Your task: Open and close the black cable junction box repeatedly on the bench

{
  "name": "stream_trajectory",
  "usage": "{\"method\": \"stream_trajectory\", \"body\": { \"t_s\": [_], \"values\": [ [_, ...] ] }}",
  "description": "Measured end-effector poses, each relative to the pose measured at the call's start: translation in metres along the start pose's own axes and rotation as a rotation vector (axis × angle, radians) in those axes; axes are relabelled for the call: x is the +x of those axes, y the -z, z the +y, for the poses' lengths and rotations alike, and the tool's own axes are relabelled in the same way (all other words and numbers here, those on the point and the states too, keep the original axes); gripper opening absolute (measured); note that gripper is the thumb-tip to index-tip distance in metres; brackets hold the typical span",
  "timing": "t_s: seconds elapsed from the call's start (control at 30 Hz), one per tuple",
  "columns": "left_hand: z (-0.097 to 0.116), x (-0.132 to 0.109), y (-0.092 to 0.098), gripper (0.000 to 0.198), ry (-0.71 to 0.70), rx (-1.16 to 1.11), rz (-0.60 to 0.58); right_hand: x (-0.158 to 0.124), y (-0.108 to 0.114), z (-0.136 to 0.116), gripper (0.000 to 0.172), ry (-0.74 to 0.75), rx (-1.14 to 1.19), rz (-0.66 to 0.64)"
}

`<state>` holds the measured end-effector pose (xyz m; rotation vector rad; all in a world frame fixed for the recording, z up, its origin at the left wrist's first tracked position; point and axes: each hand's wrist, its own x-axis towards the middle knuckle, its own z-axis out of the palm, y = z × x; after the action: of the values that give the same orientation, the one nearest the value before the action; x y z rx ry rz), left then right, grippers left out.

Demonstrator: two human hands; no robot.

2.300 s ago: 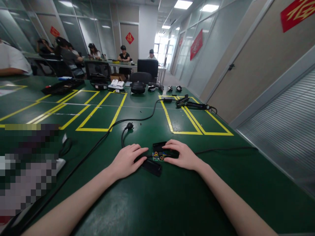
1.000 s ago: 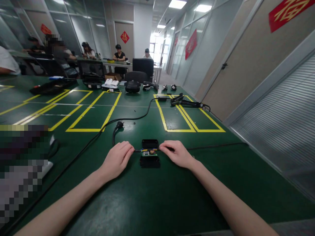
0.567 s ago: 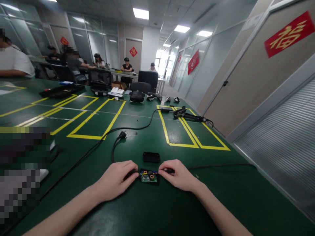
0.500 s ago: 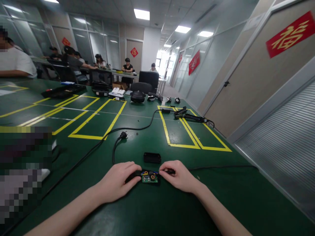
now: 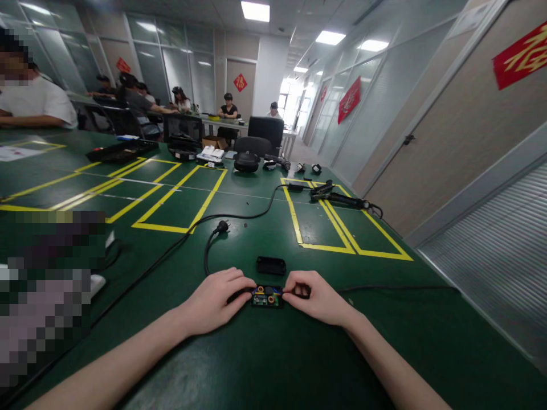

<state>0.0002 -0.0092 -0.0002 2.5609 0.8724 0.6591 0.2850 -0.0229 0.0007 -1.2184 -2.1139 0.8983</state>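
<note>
A green circuit board [image 5: 265,299] with copper-wound coils and blue and yellow wires lies in a small black plastic housing on the table. My left hand [image 5: 222,299] is closed at the housing's left end, thumb and fingers pinching the black power cable where it enters. At the right end my right hand [image 5: 318,297] pinches the other black cable close to the housing; its fingertips partly hide the grip. Just behind the board sits a black case half [image 5: 270,265], hollow side up. A black plug [image 5: 222,226] on a short cord lies beyond my left hand.
A long black cord [image 5: 171,249] crosses the green table [image 5: 239,364] from the lower left. Yellow tape rectangles [image 5: 299,228] mark the surface. A black jointed device [image 5: 342,199] lies at the right rear, a black tray [image 5: 122,151] at the left rear. Several people sit farther back.
The board sits lower and more level inside the housing. My right fingers have shifted nearer the housing's right end. The whole view has turned slightly.
</note>
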Motion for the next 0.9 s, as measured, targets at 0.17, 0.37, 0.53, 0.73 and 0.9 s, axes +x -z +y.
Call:
{"method": "stream_trajectory", "body": {
  "t_s": [0.17,0.37,0.53,0.73,0.9],
  "values": [
    [-0.0003,0.0005,0.0014,0.016,-0.003,-0.025,0.019,0.0011,0.0020,-0.0024,0.032,0.014,-0.022,-0.005],
    [-0.0024,0.0002,0.0007,0.021,-0.043,-0.006,0.021,0.0024,-0.0018,0.0011,0.039,0.017,-0.143,0.047],
    [-0.0038,0.0014,-0.0004,0.015,-0.020,-0.016,0.048,0.0031,-0.0003,0.0014,0.042,-0.044,-0.116,0.045],
    [-0.0049,0.0010,0.0010,0.012,0.012,-0.068,0.055,0.0032,0.0047,-0.0034,0.036,-0.091,-0.091,-0.026],
    [-0.0081,-0.0018,0.0006,0.017,-0.021,-0.134,0.087,0.0038,0.0076,-0.0039,0.036,-0.069,-0.014,-0.075]
  ]
}}
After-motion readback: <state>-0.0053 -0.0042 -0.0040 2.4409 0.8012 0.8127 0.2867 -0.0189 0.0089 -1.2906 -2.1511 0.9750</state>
